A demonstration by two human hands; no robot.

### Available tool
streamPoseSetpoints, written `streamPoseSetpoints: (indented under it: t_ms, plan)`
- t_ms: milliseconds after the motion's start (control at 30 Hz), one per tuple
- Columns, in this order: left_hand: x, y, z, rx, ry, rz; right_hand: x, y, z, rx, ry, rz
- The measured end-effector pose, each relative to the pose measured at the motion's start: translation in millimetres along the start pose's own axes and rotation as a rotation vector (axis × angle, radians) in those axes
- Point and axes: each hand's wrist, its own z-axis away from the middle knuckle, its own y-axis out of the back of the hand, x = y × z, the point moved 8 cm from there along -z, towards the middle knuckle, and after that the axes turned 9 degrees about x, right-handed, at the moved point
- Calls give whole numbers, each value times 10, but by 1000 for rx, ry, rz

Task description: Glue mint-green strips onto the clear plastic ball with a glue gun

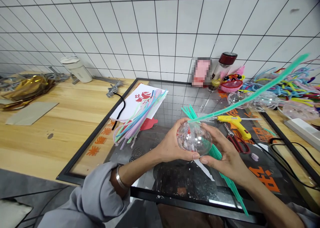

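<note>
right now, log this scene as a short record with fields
left hand: holds clear round plastic ball
right hand: helps hold ball, at its right side
above ball: long green fuzzy stem, slanting up rightward
near right hand: yellow plastic glue gun, red-handled metal scissors
left of ball: pastel fuzzy stems, partly over white paper
surface: black-framed glassy panel

Orange characters [270,185] on glass panel [172,103], none legible

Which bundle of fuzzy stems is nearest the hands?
The all-green bundle, running beneath the right hand; the pastel bundle and the tangled multicoloured pile both lie farther away.
</note>
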Motion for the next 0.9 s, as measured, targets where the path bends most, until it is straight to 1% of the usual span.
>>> streamPoseSetpoints:
  t_ms: [100,200,267,433,633,900]
  plan:
    - [-1,13,-14,3,10,12,30,-14,25,-23,-34,2]
    - [-36,37,-27,19,59,31,70,-6,38,-7,-79,9]
    - [-55,40,-32,22,91,50,68,-7,34,-3,-72,13]
    - [-67,19,-34,12,119,83,31,-15,7,-13,9,7]
    - [-79,18,-28,9,144,79,97,-6,-3,-13,-27,-58]
    - [-85,5,-34,-2,126,109,112,-13,11,-31,-57,-124]
